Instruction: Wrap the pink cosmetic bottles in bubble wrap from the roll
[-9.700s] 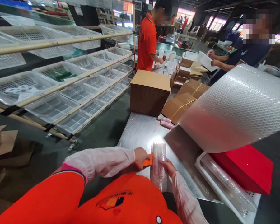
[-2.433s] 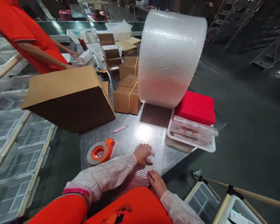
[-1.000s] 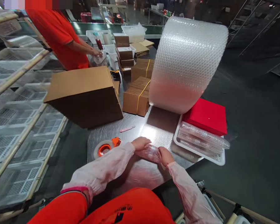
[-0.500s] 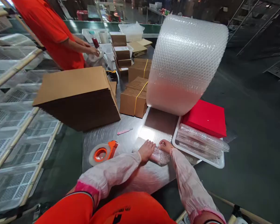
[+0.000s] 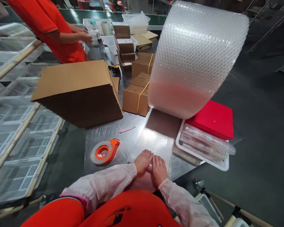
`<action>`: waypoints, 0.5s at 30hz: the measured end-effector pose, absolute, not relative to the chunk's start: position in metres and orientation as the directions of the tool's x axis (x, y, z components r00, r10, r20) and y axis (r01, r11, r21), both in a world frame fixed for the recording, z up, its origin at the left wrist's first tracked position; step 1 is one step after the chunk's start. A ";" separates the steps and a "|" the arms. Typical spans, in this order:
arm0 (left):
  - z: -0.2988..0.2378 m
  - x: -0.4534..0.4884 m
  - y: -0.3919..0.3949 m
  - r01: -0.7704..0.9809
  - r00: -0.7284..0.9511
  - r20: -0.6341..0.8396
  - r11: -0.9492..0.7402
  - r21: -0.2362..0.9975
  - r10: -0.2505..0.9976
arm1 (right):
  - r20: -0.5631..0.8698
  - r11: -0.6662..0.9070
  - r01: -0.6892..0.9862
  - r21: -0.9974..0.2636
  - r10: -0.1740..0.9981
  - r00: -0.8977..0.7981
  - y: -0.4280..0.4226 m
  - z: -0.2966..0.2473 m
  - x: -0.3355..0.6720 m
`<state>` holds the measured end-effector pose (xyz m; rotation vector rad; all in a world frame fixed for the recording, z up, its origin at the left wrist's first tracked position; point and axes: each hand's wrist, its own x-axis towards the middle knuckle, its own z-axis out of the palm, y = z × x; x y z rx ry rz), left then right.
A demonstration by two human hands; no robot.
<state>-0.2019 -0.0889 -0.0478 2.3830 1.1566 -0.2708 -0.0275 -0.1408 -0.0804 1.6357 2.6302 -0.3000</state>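
My left hand [image 5: 142,161] and my right hand [image 5: 159,165] lie side by side, palms down, on a sheet of bubble wrap [image 5: 156,142] that runs from the big roll [image 5: 194,56] over the metal table [image 5: 104,134]. Something small and wrapped sits under the fingers, mostly hidden. An orange tape dispenser [image 5: 104,151] rests just left of my left hand. A thin pink cutter [image 5: 127,129] lies farther up the table.
A white tray [image 5: 201,154] holds wrapped items and a red box [image 5: 213,119] at the right. Stacks of flat cardboard [image 5: 80,91] and bundled cartons [image 5: 138,94] stand behind. Another person in an orange shirt [image 5: 49,25] works at the far left. Mesh baskets [image 5: 14,126] line the left rack.
Both hands pulled back toward me along the sheet and now press flat next to each other; half a second ago they gripped a wrapped bundle beside the tray.
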 end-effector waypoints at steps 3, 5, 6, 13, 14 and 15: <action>-0.041 -0.208 -0.113 0.775 0.630 -0.392 -0.514 0.367 0.670 | -0.157 0.408 0.896 -0.175 0.887 -0.435 -0.164 -0.079 -0.036; -0.034 -0.211 -0.121 0.780 0.626 -0.430 -0.504 0.371 0.651 | -0.253 0.390 0.892 -0.230 0.861 -0.441 -0.173 -0.063 -0.040; -0.029 -0.211 -0.121 0.782 0.623 -0.452 -0.501 0.371 0.638 | -0.311 0.372 0.892 -0.257 0.842 -0.441 -0.173 -0.052 -0.041; 0.005 -0.195 -0.049 0.786 0.585 -0.666 -0.525 0.326 0.463 | -0.690 0.257 0.918 -0.303 0.605 -0.397 -0.092 0.012 -0.039; 0.009 -0.192 -0.040 0.795 0.566 -0.693 -0.519 0.314 0.447 | -0.732 0.245 0.917 -0.316 0.552 -0.400 -0.075 0.012 -0.037; 0.013 -0.188 -0.034 0.806 0.549 -0.698 -0.510 0.299 0.459 | -0.763 0.233 0.915 -0.329 0.505 -0.403 -0.060 0.010 -0.036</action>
